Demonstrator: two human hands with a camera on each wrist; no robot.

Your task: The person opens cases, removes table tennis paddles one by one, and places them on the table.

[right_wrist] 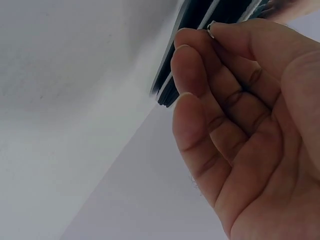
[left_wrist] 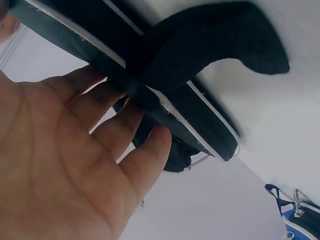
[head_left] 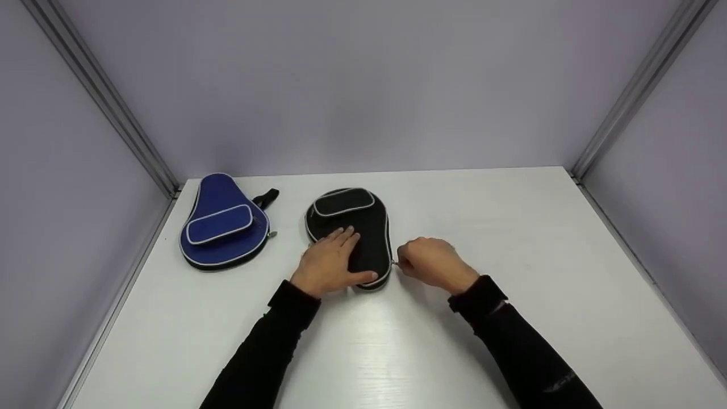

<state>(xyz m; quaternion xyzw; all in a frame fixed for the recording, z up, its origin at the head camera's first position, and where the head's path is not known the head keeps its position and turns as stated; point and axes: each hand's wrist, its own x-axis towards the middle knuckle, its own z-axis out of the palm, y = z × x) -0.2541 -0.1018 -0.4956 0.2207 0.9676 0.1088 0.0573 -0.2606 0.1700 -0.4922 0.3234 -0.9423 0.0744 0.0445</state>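
Left hand [head_left: 332,262]: flat, fingers spread, pressing black case [head_left: 363,224].
Right hand [head_left: 431,263]: pinching zip pull [head_left: 394,262] at the edge.
Case: likely light, padded, soft; hold it flat, pull by the zip.

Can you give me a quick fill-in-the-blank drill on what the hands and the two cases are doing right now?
1. The left hand lies flat on the ____ case.
2. The right hand pinches the zipper pull at that case's ____ edge.
3. The blue case lies to the ____ of the other case.
4. Both cases rest on a ____ table.

Missing words: black; right; left; white
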